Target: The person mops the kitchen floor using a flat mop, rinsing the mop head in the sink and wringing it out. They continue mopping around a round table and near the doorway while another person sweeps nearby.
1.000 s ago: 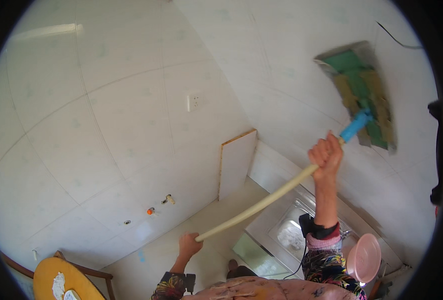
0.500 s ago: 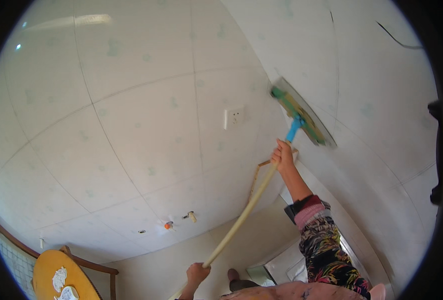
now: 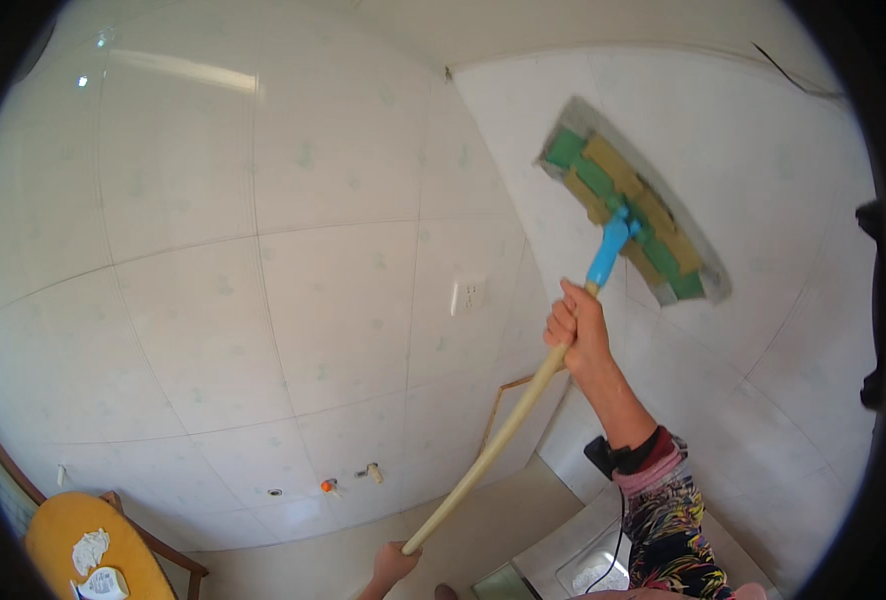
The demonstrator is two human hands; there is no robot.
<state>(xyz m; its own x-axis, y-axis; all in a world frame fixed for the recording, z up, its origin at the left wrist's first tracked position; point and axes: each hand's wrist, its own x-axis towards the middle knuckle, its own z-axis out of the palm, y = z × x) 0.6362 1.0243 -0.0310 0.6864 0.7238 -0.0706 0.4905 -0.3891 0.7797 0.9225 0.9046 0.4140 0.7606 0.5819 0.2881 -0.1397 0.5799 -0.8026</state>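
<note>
A flat mop (image 3: 593, 185) with a green plate, tan strips and a grey pad lies against the white tiled wall on the right. Its blue joint (image 3: 608, 250) connects to a long pale pole (image 3: 493, 445) that slants down to the lower left. Just below the joint, my right hand (image 3: 576, 325) is closed around the pole. Near the pole's lower end, my left hand (image 3: 396, 563) grips it too, partly cut off by the frame's bottom. A dark band with a thin cable sits at my right wrist.
A wall socket (image 3: 469, 297) and pipe fittings (image 3: 371, 473) are on the facing wall. A round orange-yellow board (image 3: 48, 540) with white paper on it stands at lower left. A wooden frame (image 3: 493, 410) leans in the corner. At lower right lies a sink (image 3: 563, 575). A black wire (image 3: 788, 78) hangs at upper right.
The mop head has swung up and right along the right wall, its face now more fully seen. Both hands stay on the pole. The view has tilted upward, showing the ceiling edge.
</note>
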